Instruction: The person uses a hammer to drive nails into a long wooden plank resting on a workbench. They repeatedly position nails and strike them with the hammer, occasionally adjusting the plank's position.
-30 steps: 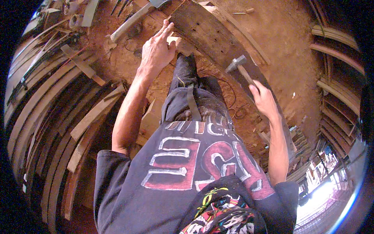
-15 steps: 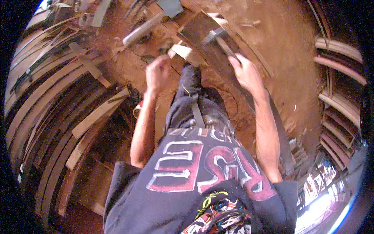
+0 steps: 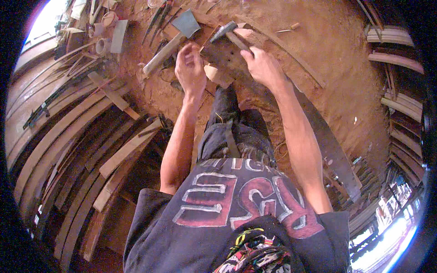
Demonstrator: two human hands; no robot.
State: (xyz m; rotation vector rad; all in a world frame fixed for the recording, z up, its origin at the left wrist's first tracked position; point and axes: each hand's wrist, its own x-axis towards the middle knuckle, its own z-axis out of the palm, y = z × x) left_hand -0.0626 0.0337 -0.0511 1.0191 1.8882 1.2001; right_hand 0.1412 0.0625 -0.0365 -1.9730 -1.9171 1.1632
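Note:
My right hand (image 3: pixel 266 68) is closed round the wooden handle of a hammer (image 3: pixel 224 32), whose metal head sits over the far end of a long dark board (image 3: pixel 223 57). That board runs beneath my right forearm toward the lower right and has a few small dark spots or holes. To the left of the board's far end, my left hand (image 3: pixel 189 70) is raised, its fingers loosely curled and apart; I see nothing in it. Between my hands, by my dark-trousered leg, is a pale wood block (image 3: pixel 218 75). Left of my left hand lies an axe (image 3: pixel 166 52) with a broad grey blade.
Curved planks (image 3: pixel 68 132) are stacked along the left, and more timber (image 3: pixel 396 63) lines the right. A thin tool with a wooden handle (image 3: pixel 289 28) lies on the brown ground beyond a narrow wood strip (image 3: pixel 291 54). Tape rolls (image 3: pixel 103 45) are at the upper left.
My right hand and the hammer have moved left and farther away. My left hand has shifted slightly right and away from me, uncurling somewhat. The whole view has also shifted a little.

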